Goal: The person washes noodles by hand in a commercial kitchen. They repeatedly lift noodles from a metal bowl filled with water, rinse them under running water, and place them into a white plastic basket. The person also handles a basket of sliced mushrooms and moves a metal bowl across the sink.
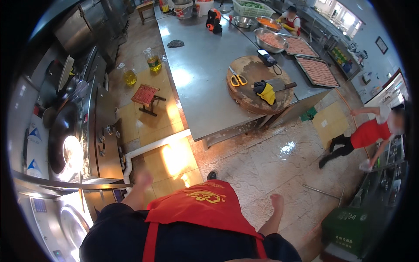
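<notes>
My left hand, blurred, hangs beside the steel counter rail; its fingers cannot be made out. At my other side hangs my right hand over the wet tiled floor, its fingers close together and nothing visible in it. Ahead stands a steel table. On its near right corner rests a round wooden chopping block, carrying yellow-handled scissors, a cleaver, a black-and-yellow glove and a phone.
A large wok sits in the range at left. A red-topped stool, oil bottles and a raised white pipe are on the floor. Trays of shaped meat line the table's right. One person stands at right, near a green box.
</notes>
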The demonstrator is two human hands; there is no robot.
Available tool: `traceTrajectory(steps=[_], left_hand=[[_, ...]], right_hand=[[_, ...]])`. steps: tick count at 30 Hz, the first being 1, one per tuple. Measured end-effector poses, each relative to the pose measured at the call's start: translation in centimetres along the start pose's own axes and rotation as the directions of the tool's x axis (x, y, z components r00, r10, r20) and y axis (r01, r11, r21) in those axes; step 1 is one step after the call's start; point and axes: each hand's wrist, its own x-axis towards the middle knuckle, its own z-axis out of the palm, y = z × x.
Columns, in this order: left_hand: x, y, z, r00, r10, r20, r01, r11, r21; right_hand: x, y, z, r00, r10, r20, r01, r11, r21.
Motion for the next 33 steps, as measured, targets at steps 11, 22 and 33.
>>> traceTrajectory(steps=[11, 22, 33], left_hand=[[7.6, 14.9, -3.2, 0.962, -0.158, -0.224, 0.128, 0.981, -0.143], [25.3, 20.1, -10.4, 0.999, -0.021, -0.037, 0.027, 0.985, 0.173], [49.7, 37.0, -12.8, 0.992, -0.020, 0.127, -0.013, 0.968, 0.252]], right_hand=[[16.3, -19.0, -2.4, 0.996, 0.039, -0.085, 0.000, 0.907, 0.421], [11.7, -29.1, -0.1, 0.902, 0.422, -0.090, -0.377, 0.873, 0.307], [6.8, -36.6, 5.6, 0.658, 0.707, -0.260, -0.520, 0.676, 0.522]])
